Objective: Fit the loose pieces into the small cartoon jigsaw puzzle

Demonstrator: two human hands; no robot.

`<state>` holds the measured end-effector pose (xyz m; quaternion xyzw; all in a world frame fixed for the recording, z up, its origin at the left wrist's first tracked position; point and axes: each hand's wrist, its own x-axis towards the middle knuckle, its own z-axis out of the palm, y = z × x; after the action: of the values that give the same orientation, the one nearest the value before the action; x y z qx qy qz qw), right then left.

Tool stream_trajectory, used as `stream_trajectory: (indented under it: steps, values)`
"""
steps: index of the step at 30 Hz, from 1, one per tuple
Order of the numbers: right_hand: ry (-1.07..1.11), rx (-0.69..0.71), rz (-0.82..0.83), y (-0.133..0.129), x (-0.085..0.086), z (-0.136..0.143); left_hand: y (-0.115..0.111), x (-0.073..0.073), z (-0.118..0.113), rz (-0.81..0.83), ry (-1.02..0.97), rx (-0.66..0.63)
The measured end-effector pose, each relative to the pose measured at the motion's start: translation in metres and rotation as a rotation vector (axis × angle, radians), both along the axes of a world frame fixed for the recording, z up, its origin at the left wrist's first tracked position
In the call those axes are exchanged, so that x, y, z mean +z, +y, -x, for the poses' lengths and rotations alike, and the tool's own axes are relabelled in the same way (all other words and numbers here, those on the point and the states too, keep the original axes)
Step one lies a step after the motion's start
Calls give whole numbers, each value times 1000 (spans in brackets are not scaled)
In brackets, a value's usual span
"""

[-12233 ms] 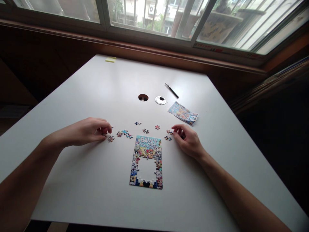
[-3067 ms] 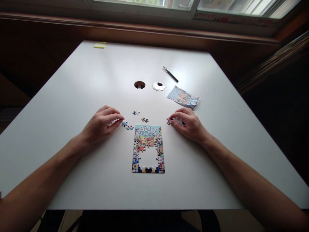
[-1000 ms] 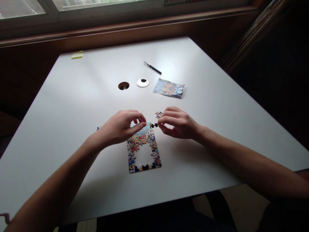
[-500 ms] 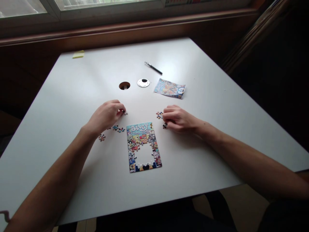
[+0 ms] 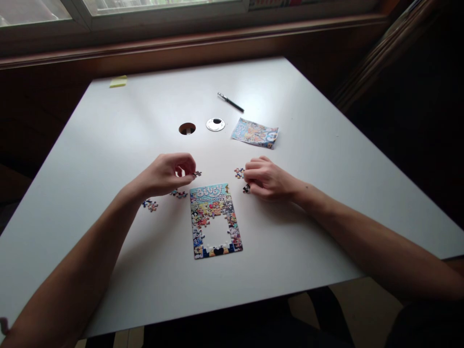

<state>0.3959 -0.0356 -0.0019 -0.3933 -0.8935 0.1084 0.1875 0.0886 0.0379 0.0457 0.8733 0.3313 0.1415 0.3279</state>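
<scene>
My left hand (image 5: 174,171) pinches a small jigsaw piece (image 5: 197,174) between thumb and fingertips, just above the top left corner of the jigsaw puzzle (image 5: 216,205). The colourful puzzle lies flat on the table, framed all round, with a white gap in its lower middle. My right hand (image 5: 266,179) rests to the right of the puzzle, fingers curled together on a dark jigsaw piece (image 5: 246,189) that shows at the thumb tip. Beside those fingers lie loose pieces (image 5: 239,172). More pieces (image 5: 179,194) sit left of the puzzle, and others (image 5: 150,206) lie by my left wrist.
A creased picture sheet (image 5: 255,133) lies beyond my right hand, with a black pen (image 5: 230,102) behind it. A round cable hole (image 5: 187,129) and its metal cover (image 5: 215,124) are mid-table. Yellow sticky notes (image 5: 118,81) lie at the far left edge of the white table (image 5: 308,237).
My left hand has moved slightly right and nearer with its piece, and its fingers have turned. Pieces by my left wrist show more. The right hand has barely moved.
</scene>
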Motion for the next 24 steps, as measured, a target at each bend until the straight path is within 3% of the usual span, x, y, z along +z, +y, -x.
stream_trajectory:
  steps: [2,5,9,13,19,24]
  values:
    - [2,5,-3,0,-1,0,-8,12,-5,122,-136,-72]
    - [1,10,0,0,-1,0,-12,17,-7,98,-139,-96]
    - [4,2,7,0,0,0,2,-4,1,-95,28,22]
    - [2,2,5,0,-1,-1,14,-22,7,-225,121,29]
    - [28,17,28,0,2,-1,12,-21,7,-211,163,18]
    - [295,-71,35,1,2,1,10,-18,6,-247,145,-6]
